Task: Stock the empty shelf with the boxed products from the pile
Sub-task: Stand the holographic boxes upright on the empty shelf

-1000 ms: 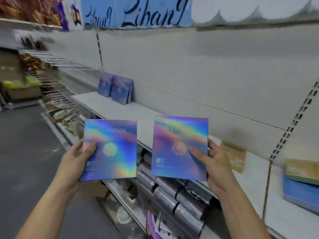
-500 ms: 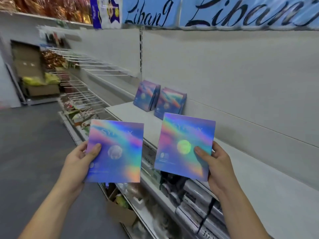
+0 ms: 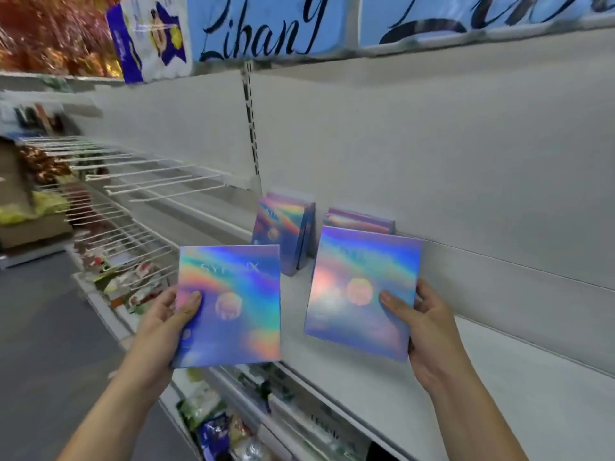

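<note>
Before the white shelf (image 3: 499,377), left hand (image 3: 163,327) pinches left box (image 3: 233,304), right hand (image 3: 429,331) right box (image 3: 359,294), both upright

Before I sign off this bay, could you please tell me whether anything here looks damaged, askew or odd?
Nothing stands out. The left hand grips the left box, the right hand the right box, neither visibly dented. On the shelf, the left stack stands upright against the back panel; the right stack is mostly hidden.

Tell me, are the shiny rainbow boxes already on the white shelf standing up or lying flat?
Standing up: the shiny rainbow cardboard boxes rest on their bottom edges at the back of the white metal shelf.
</note>
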A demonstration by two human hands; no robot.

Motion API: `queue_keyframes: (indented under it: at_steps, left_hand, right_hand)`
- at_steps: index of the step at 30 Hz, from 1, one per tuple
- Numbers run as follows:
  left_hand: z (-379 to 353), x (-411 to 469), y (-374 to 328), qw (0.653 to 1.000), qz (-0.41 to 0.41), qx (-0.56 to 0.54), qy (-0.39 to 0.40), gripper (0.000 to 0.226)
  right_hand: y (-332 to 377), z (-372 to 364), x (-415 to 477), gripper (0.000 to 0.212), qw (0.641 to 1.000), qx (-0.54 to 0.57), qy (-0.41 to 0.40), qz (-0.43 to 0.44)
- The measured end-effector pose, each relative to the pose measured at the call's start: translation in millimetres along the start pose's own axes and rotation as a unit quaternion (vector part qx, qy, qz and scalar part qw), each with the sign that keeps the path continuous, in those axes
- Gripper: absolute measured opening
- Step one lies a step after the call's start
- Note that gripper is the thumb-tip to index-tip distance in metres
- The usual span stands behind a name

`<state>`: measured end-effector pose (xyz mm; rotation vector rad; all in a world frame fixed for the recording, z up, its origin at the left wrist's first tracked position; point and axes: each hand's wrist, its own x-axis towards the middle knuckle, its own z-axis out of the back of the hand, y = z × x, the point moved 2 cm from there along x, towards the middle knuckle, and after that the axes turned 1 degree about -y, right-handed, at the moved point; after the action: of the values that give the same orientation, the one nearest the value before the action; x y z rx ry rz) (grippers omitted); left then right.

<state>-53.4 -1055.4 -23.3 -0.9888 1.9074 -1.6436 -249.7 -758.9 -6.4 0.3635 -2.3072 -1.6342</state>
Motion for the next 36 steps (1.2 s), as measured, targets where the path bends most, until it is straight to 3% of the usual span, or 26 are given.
queue_keyframes:
  at_steps: [3,6,10,11,14,16,18,19,22,25,27,31,36]
  left_hand:
    - [-7.6,54.5,8.6,0.999,0.008,0.011,0.029,0.027]
    - [-14.6,95.6,17.7,0.998,0.009,0.01,0.062,0.029]
    - [-22.2,143.7,24.7,0.993,0.009,0.021,0.113,0.082]
    - [-23.3,155.4,26.6,0.992,0.006,0.027,0.124,0.082]
    - [-28.9,188.7,35.9,0.987,0.013,0.008,0.157,0.035]
    - [-29.7,207.5,44.0,0.985,0.021,0.004,0.17,0.022]
    - [-30.0,226.4,49.4,0.98,0.019,0.002,0.199,0.024]
    - [-30.2,235.8,51.0,0.977,0.016,0.008,0.212,0.027]
    - [-32.6,260.5,58.3,0.972,0.006,0.016,0.236,0.026]
    - [-34.4,274.2,67.5,0.969,-0.012,0.03,0.246,0.023]
    - [-32.2,281.5,71.0,0.968,-0.033,0.054,0.244,0.023]
    - [-32.1,292.3,73.3,0.967,-0.064,0.09,0.23,0.048]
    - [-36.3,297.2,76.3,0.972,-0.078,0.097,0.199,0.057]
  right_hand:
    - [-15.0,-14.1,22.4,0.037,1.0,0.001,-0.021,-0.012]
    - [-22.4,-20.7,37.0,0.037,0.998,-0.011,-0.055,-0.009]
    - [-30.0,-30.2,49.2,0.037,0.995,-0.023,-0.095,-0.002]
    - [-32.0,-33.2,51.6,0.036,0.994,-0.031,-0.105,0.004]
    - [-42.9,-42.1,57.9,0.036,0.989,-0.054,-0.137,0.032]
    - [-51.0,-50.4,60.8,0.056,0.984,-0.067,-0.16,0.042]
    - [-56.3,-59.6,63.6,0.079,0.978,-0.086,-0.184,0.043]
    - [-58.4,-64.4,65.1,0.079,0.974,-0.099,-0.196,0.048]
    - [-58.5,-72.9,70.1,0.041,0.959,-0.158,-0.225,0.069]
    - [-56.1,-72.1,74.8,0.034,0.927,-0.255,-0.261,0.088]
    - [-55.5,-75.8,74.6,0.036,0.906,-0.304,-0.282,0.081]
    - [-56.0,-79.9,68.2,0.049,0.859,-0.377,-0.336,0.084]
    - [-51.5,-84.7,69.4,0.065,0.845,-0.396,-0.347,0.097]
